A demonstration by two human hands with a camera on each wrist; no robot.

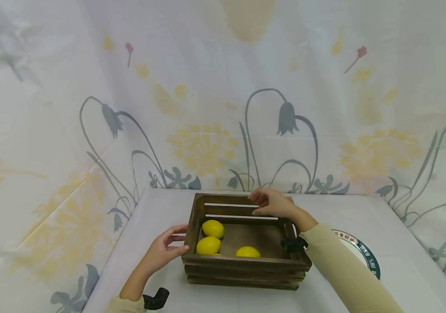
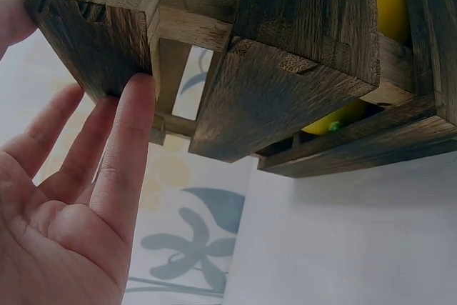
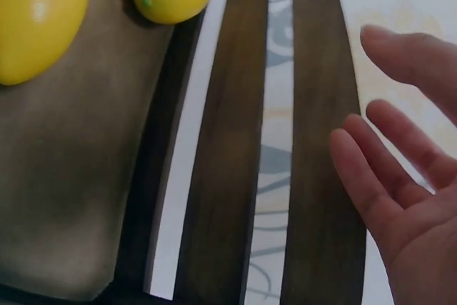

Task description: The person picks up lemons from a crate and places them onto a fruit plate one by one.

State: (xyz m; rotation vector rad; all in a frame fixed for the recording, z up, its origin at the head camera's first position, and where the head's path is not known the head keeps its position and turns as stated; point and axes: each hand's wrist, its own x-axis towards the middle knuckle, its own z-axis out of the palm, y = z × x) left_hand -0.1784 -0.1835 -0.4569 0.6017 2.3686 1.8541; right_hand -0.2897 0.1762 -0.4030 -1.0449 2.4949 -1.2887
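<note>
Slatted wooden crate (image 1: 242, 270) upright on white counter (image 1: 168, 208), long side facing the person, yellow lemons inside. One lemon (image 1: 212, 228) at the left end toward the back, a second lemon (image 1: 208, 246) just in front of it, a third lemon (image 1: 248, 252) near the front wall around mid-length, its lower part hidden by the front slats; a yellow sliver also shows at front left, too covered to tell. Left hand (image 1: 164, 251) at the crate's left end, fingers fairly straight and spread, fingertips against the outer wood, not wrapped round it. Right hand (image 1: 271, 204) over the back wall, right of middle, holding nothing, fingers loosely bent, clear gap between thumb and fingers; contact with the top slat, can't tell. Right sleeve (image 1: 348, 265) crosses the right end of the crate and partly covers a plate (image 1: 370, 258), green rim with lettering, lying right of the crate. Flower-print covering (image 1: 215, 56) behind.
</note>
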